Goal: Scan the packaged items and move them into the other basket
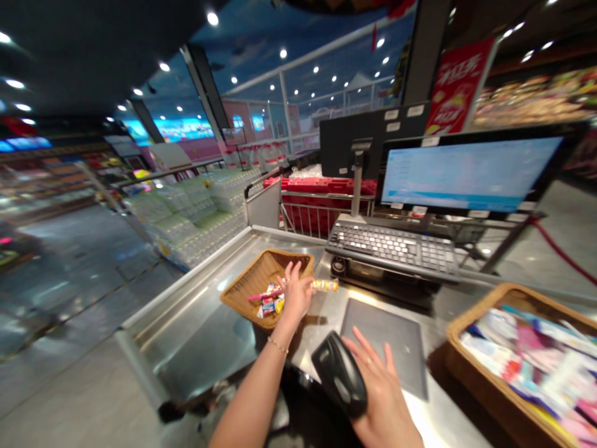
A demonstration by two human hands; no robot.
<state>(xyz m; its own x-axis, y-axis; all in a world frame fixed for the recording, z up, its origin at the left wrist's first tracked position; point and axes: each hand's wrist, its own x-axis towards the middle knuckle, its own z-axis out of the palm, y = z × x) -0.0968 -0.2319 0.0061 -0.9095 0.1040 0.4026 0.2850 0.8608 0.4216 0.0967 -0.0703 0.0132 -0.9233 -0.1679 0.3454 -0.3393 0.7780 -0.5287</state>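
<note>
My left hand (296,297) hovers at the right edge of a small wicker basket (252,269) and pinches a thin yellow and orange candy stick (325,285) that points right. Several small wrapped sweets (269,303) lie in that basket. My right hand (380,389) grips a black handheld barcode scanner (339,380) low over the steel counter, next to a dark flat scan pad (385,339). A thin bracelet circles my left wrist.
A keyboard (392,247) and a lit monitor (471,174) stand behind the pad. A larger wicker basket (471,320) with several colourful packets sits at the right. The steel counter (196,323) runs left. Red shopping baskets and stacked water packs lie beyond.
</note>
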